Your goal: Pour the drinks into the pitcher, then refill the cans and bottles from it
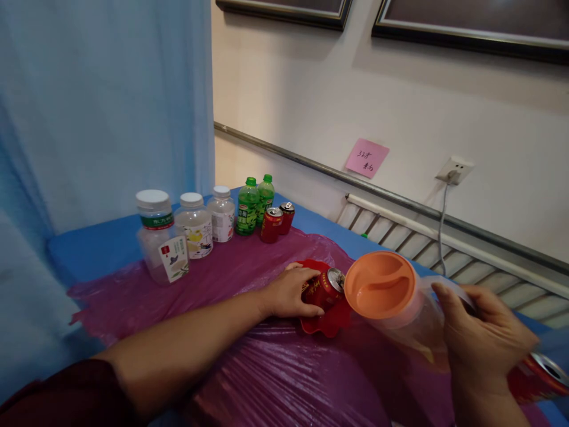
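Note:
My left hand is wrapped round a red drink can that leans to the right over a red scalloped mat. My right hand grips the handle of a clear plastic pitcher with an orange lid. The pitcher is tilted towards the can, its lid's edge close to the can's top. Some amber liquid shows low inside the pitcher. Whether liquid is flowing between them I cannot tell. Another red can is partly hidden behind my right wrist.
Purple plastic sheeting covers much of the blue table. Along the back stand clear jars with white lids, green bottles and two red cans. A radiator, pipe and plugged-in cable line the wall.

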Action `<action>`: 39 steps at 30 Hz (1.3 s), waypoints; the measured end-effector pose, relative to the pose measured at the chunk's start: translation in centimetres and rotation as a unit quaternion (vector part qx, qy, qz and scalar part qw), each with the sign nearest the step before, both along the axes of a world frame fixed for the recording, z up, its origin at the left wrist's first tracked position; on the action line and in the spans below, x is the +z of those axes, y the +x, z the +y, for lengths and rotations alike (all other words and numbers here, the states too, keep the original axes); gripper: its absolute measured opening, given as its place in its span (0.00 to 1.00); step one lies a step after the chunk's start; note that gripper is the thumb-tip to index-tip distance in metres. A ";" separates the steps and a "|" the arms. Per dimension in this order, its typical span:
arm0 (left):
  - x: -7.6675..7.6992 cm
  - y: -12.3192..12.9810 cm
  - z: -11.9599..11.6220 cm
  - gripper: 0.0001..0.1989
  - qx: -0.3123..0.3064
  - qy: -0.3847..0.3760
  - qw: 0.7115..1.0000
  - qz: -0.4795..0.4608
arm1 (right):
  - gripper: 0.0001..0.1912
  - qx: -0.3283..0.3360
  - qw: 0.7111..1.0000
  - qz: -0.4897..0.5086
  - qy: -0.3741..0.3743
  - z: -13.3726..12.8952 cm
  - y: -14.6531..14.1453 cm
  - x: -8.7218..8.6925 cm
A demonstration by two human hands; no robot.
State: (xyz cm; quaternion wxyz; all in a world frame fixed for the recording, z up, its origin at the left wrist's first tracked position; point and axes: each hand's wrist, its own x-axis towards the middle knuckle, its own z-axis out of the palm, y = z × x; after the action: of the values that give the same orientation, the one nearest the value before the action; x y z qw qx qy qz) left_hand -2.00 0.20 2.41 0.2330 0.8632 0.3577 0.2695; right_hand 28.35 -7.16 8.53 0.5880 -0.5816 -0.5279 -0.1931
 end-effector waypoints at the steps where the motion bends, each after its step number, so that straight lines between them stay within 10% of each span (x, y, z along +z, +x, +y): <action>1: 0.0 0.0 0.0 0.33 0.001 0.000 1.000 -0.001 | 0.25 0.008 1.000 0.016 0.000 0.1 -0.1 0.0; 22: 1.1 -0.2 -0.1 0.33 0.064 -0.018 0.996 -0.054 | 0.27 0.137 0.888 0.437 0.041 6.4 1.6 -5.3; 39: 1.1 -0.5 0.4 0.38 0.097 -0.016 0.995 -0.031 | 0.18 0.048 0.902 0.425 0.057 8.0 4.6 -5.8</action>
State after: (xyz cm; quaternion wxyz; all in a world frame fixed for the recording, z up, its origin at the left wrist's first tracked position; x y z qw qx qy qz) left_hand -2.46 0.62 3.47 0.2301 0.8119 0.4368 0.3117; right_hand 32.90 0.83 2.74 0.7975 -0.5476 -0.2430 0.0713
